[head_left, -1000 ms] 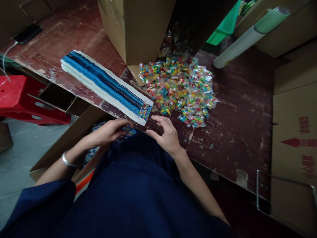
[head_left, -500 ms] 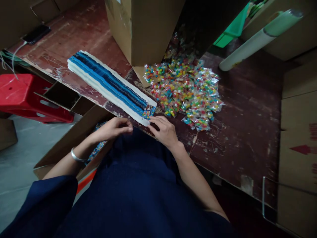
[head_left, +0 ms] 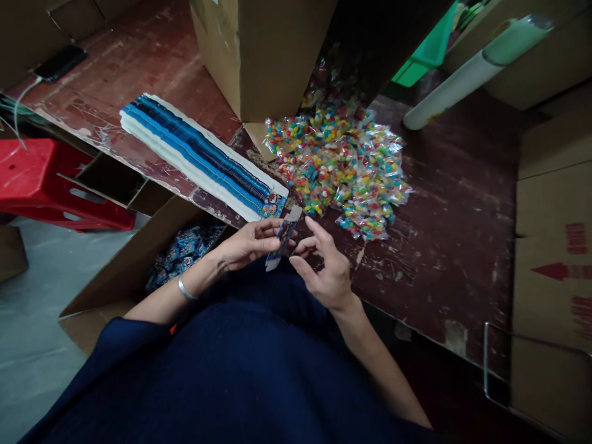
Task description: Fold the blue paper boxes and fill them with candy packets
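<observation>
Between the fingers of my left hand (head_left: 252, 245) is a small blue printed carton (head_left: 283, 237), its pale end flaps sticking out at top and bottom. Close by on its right, my right hand (head_left: 326, 265) has thumb and fingers apart and holds nothing; whether a fingertip touches the carton I cannot tell. Just beyond the hands lies a long fanned row of flat cartons (head_left: 203, 160), blue in the middle with white edges. A heap of small clear bags of colourful candies (head_left: 342, 166) lies to the right of that row.
A cardboard box (head_left: 272, 61) stands behind the candy bags. Below the table edge at left, an open carton (head_left: 111, 271) holds many filled blue packs (head_left: 185, 246). A red stool (head_left: 41, 179) is at left; a white tube (head_left: 453, 92) and green bin (head_left: 425, 58) are at right.
A carton from the near end of the row is now in my left hand, opened out with flaps showing. My left hand moved right; my right hand came off the row and its fingers spread.
</observation>
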Motion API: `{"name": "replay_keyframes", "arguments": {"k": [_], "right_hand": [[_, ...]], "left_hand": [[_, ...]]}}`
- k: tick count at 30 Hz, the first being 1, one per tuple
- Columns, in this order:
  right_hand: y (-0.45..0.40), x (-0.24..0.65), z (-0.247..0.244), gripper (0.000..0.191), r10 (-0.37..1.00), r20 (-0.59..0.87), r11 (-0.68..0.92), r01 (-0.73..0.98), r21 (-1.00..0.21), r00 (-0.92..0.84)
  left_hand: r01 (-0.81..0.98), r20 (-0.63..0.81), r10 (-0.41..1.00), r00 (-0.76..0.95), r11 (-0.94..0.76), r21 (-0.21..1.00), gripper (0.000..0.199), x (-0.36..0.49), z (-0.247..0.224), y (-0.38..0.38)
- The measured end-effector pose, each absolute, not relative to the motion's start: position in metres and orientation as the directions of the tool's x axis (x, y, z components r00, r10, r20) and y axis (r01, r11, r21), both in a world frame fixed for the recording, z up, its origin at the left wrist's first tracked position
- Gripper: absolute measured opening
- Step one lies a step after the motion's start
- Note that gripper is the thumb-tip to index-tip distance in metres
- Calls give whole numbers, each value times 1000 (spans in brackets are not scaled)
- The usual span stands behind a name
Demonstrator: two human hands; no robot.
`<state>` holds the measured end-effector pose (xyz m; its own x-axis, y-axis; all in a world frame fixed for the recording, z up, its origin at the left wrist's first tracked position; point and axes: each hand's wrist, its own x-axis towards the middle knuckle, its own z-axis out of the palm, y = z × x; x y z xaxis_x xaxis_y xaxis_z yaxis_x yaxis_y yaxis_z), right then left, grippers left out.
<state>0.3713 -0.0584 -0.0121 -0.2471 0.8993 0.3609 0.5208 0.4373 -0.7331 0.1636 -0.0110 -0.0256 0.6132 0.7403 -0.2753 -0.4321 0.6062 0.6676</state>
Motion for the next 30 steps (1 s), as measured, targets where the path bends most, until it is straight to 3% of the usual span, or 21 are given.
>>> {"name": "replay_keyframes", "arguments": {"k": [2,6,10,14,17,21,25,27,30], "right_hand": [[-51,377,-6,52,930,249,358,514,-780,-269],[-40,384,4,18,929,158,292,399,-869,-335],[-38,387,11,29,928,87,210,315,-925,-363],[-41,391,10,37,939,67,181,320,-930,-336],[-45,390,1,30,975,85,139,267,-954,-203],[-53,375,-18,45,988,155,148,187,-971,24],[-62,355,-30,39,954,230,197,177,-964,194],[-63,349,-31,34,937,270,224,209,-952,222],[-61,348,-29,22,936,294,233,283,-930,194]], "left_hand": [[-368,-266,706,657,608,704,61,162,-26,-13],[-230,-306,648,698,607,760,65,161,-26,-18],[-165,-322,606,728,611,775,64,165,-23,-24],[-199,-367,635,679,641,741,50,170,-26,-28],[-275,-385,723,574,613,740,46,174,-29,-28],[-372,-317,879,356,445,814,43,183,-27,-31],[-354,-203,963,176,254,900,62,190,-17,-41],[-284,-159,973,165,202,937,69,190,-14,-46],[-204,-124,964,237,175,963,51,186,-14,-48]]}}
